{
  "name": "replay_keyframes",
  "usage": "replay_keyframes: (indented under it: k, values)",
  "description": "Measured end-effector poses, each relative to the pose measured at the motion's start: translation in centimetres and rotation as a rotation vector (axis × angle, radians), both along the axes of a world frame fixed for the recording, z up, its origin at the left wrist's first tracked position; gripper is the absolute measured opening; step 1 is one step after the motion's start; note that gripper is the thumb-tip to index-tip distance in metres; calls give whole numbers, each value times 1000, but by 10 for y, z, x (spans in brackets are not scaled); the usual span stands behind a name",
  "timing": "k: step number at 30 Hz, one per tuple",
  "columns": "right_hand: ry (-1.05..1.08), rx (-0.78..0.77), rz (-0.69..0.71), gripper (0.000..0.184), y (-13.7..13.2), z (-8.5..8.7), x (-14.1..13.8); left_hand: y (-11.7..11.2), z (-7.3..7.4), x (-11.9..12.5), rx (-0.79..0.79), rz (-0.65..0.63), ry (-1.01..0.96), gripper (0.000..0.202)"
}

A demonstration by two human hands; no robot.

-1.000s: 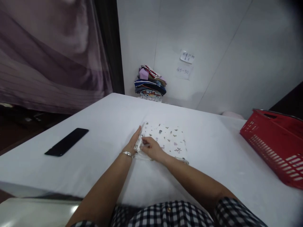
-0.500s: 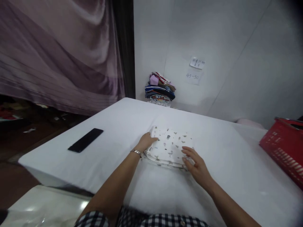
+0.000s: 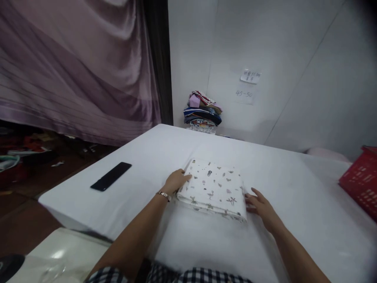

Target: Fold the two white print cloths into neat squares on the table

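A folded white cloth with small printed figures [image 3: 214,188] lies flat on the white table [image 3: 165,153] in front of me. My left hand [image 3: 176,181] rests against the cloth's left edge, fingers curled at its side. My right hand [image 3: 260,204] touches the cloth's right edge near the front corner, fingers stretched out and apart. Neither hand has lifted the cloth.
A black phone [image 3: 111,176] lies on the table's left part. A stack of folded clothes [image 3: 202,112] sits at the far edge by the wall. A red plastic basket [image 3: 359,181] stands at the right. A purple curtain [image 3: 73,70] hangs at left.
My right hand has slid off the top of the cloth to its right edge. My left hand stays at the left edge. The view has shifted left, so the basket sits farther right.
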State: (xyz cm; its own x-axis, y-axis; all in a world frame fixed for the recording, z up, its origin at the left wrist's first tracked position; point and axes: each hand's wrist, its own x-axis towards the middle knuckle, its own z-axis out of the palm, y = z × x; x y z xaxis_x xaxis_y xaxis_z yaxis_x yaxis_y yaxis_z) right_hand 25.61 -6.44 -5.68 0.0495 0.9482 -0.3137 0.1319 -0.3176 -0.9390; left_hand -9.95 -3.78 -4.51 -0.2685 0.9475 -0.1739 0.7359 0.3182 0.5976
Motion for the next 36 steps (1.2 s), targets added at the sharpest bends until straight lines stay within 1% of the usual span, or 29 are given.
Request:
replay_keyframes:
  k: [3, 5, 7, 9, 11, 13, 14, 15, 16, 18, 20, 21, 23, 24, 26, 27, 29, 30, 32, 34, 36]
  values:
    - [18, -73, 19, 91, 9, 7, -4, -3, 1, 1, -44, 9, -109, 53]
    - [-6, -86, 82, 96, 16, 6, -9, -5, 6, 2, -92, 71, -232, 56]
    - [-44, -56, 151, 100, 23, 5, -15, -7, 15, 4, -183, 105, -395, 56]
    - [-61, 9, 166, 103, 30, 7, -17, -6, 23, 8, -280, 56, -612, 52]
    - [-35, 84, 117, 102, 39, 15, -12, -3, 27, 16, -332, -40, -847, 47]
    - [-6, 143, 43, 99, 50, 25, 1, 3, 25, 27, -315, -96, -988, 45]
    - [-5, 162, 12, 96, 55, 28, 10, 7, 22, 34, -295, -107, -998, 44]
    - [-16, 171, -11, 94, 60, 30, 20, 10, 18, 41, -272, -106, -956, 45]
    - [-45, 167, -33, 92, 64, 29, 30, 14, 14, 48, -255, -98, -866, 46]
    - [-151, 114, -51, 86, 68, 20, 48, 18, 6, 61, -235, -82, -581, 53]
    - [-273, 80, -67, 74, 68, 9, 59, 19, 4, 70, -182, -76, -262, 63]
    - [-324, 96, -81, 69, 66, 6, 62, 19, 5, 73, -125, -90, -135, 66]
    - [-398, 189, -105, 64, 63, 6, 61, 16, 11, 80, 64, -171, 30, 68]
    - [-434, 250, -105, 64, 62, 10, 58, 14, 14, 85, 171, -228, 86, 67]
    - [-531, 366, -23, 65, 63, 21, 47, 11, 17, 95, 342, -351, 178, 64]
    - [-583, 427, 51, 66, 65, 25, 40, 11, 17, 100, 388, -408, 217, 65]
    - [-702, 523, 215, 68, 71, 26, 29, 12, 10, 109, 369, -497, 282, 66]
    - [-762, 532, 288, 69, 74, 22, 26, 13, 5, 112, 327, -529, 302, 66]
    - [-853, 468, 397, 70, 80, 5, 26, 15, -8, 115, 247, -554, 315, 64]
    - [-893, 397, 446, 70, 84, -15, 30, 17, -18, 113, 220, -547, 308, 63]
    - [-893, 398, 448, 70, 86, -32, 36, 18, -24, 111, 231, -539, 292, 63]
